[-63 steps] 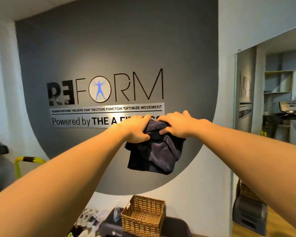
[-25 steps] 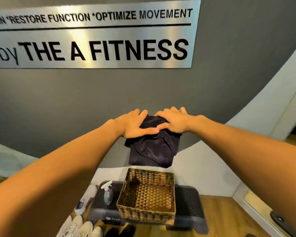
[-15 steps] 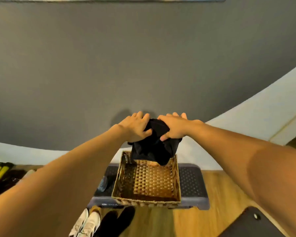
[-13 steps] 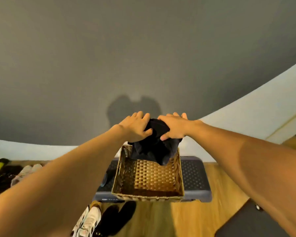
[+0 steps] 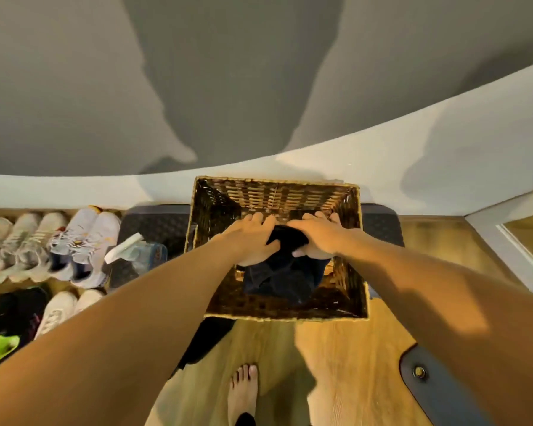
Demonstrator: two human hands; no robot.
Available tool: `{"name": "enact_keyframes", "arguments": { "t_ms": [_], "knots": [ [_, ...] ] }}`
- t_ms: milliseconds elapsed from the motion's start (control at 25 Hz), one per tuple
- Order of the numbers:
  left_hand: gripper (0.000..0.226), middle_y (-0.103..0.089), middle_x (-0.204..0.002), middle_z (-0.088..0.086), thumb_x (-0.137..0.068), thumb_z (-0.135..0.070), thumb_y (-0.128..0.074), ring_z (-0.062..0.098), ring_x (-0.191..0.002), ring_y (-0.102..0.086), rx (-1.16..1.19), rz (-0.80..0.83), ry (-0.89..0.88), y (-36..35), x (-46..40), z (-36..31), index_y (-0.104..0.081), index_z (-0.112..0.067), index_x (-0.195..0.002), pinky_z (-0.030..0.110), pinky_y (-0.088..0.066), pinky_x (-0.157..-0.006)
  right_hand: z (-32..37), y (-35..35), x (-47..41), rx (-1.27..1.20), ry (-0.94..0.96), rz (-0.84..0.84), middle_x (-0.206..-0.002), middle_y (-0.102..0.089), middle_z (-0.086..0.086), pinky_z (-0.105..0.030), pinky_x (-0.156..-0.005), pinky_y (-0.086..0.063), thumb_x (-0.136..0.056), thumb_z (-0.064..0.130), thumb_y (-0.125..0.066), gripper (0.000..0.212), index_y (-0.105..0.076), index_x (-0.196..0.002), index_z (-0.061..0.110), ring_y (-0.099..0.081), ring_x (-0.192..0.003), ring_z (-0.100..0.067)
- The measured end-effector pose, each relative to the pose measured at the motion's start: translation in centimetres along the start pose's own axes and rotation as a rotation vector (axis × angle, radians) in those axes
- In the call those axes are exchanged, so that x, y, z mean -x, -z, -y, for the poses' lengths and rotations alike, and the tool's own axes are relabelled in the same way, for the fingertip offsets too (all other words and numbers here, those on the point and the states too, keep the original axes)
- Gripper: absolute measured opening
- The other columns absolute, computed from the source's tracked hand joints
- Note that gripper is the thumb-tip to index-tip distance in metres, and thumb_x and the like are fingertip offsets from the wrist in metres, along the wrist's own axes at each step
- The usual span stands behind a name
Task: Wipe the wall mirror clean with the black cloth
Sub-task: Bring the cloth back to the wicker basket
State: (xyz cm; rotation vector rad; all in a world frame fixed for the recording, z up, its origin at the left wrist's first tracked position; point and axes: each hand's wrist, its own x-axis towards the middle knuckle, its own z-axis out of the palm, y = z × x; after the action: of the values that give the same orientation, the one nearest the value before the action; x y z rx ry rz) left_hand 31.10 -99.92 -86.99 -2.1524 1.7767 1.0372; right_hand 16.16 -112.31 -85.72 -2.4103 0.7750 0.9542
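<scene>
Along the wall to the left sits a row of pale trainers point(image 5: 74, 241), then a clear spray bottle with a white trigger point(image 5: 136, 252) lying on the dark ribbed step platform point(image 5: 150, 226), and beside it the square brown wicker basket point(image 5: 277, 315) that both hands reach into. The left hand point(image 5: 253, 238) and the right hand point(image 5: 317, 238) each have fingers curled over the bunched black cloth point(image 5: 282, 275), which hangs low inside the basket. I'd say lower it flat to the woven bottom, then let go with both hands together so no corner drapes over the rim.
</scene>
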Motion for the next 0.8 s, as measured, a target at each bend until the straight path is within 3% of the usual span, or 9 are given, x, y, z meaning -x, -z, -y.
{"name": "enact_keyframes", "arguments": {
  "t_ms": [160,280,440,600,720,800],
  "knots": [
    [0.085,0.001,-0.166,0.011,-0.1,-0.039,-0.054,0.044,-0.149,-0.012,0.067,-0.003,0.138,-4.4,-5.8,2.8,0.002,-0.024,-0.161,0.057,-0.025,-0.118,-1.2,-3.7,-6.2,0.007,-0.023,-0.146,-0.166,-0.014,-0.008,-0.059,-0.121,-0.013,-0.101,0.04,-0.062,0.086,-0.004,-0.164,0.037,-0.011,-0.153,-0.036],
    [0.1,0.024,-0.167,0.003,-0.098,-0.037,-0.059,0.043,-0.154,0.005,0.03,0.093,0.182,-7.5,-8.8,4.4,0.019,-0.032,-0.16,0.06,-0.015,-0.122,-1.3,-6.5,-9.6,-0.049,-0.079,-0.224,-0.168,-0.012,-0.007,-0.058,-0.123,-0.018,-0.099,0.03,-0.067,0.091,-0.005,-0.165,0.031,-0.011,-0.155,-0.037],
    [0.087,0.018,-0.169,0.001,-0.101,-0.04,-0.053,0.037,-0.156,-0.002,-0.005,0.222,0.098,-11.4,-11.3,5.7,0.007,-0.032,-0.163,0.056,-0.023,-0.121,-2.2,-10.6,-12.5,-0.129,-0.075,-0.026,-0.165,-0.021,-0.007,-0.053,-0.12,-0.028,-0.101,0.027,-0.061,0.08,-0.012,-0.165,0.025,-0.022,-0.152,-0.035],
    [0.085,0.031,-0.166,0.001,-0.103,-0.041,-0.051,0.037,-0.157,0.002,-0.039,0.34,0.069,-14.1,-12.4,6.0,0.009,-0.033,-0.162,0.056,-0.023,-0.122,-2.8,-13.1,-14.0,-0.165,-0.053,0.031,-0.164,-0.018,-0.007,-0.047,-0.115,-0.042,-0.098,0.027,-0.065,0.084,-0.013,-0.164,0.02,-0.032,-0.146,-0.035],
    [0.082,0.038,-0.163,0.007,-0.104,-0.043,-0.048,0.04,-0.156,0.003,-0.127,0.385,0.081,-14.4,-12.7,5.1,0.007,-0.029,-0.163,0.055,-0.02,-0.124,-2.6,-13.6,-14.1,-0.127,-0.042,0.076,-0.166,-0.011,-0.008,-0.044,-0.117,-0.04,-0.098,0.03,-0.066,0.089,-0.008,-0.165,0.018,-0.029,-0.147,-0.037],
    [0.077,0.037,-0.163,0.01,-0.105,-0.041,-0.046,0.041,-0.155,-0.007,-0.161,0.398,0.105,-14.0,-12.3,4.3,0.002,-0.028,-0.164,0.053,-0.026,-0.123,-2.2,-13.5,-13.4,-0.11,-0.047,0.107,-0.169,-0.005,-0.01,-0.045,-0.119,-0.037,-0.099,0.03,-0.064,0.089,-0.005,-0.165,0.018,-0.026,-0.15,-0.038]
  ]
}}
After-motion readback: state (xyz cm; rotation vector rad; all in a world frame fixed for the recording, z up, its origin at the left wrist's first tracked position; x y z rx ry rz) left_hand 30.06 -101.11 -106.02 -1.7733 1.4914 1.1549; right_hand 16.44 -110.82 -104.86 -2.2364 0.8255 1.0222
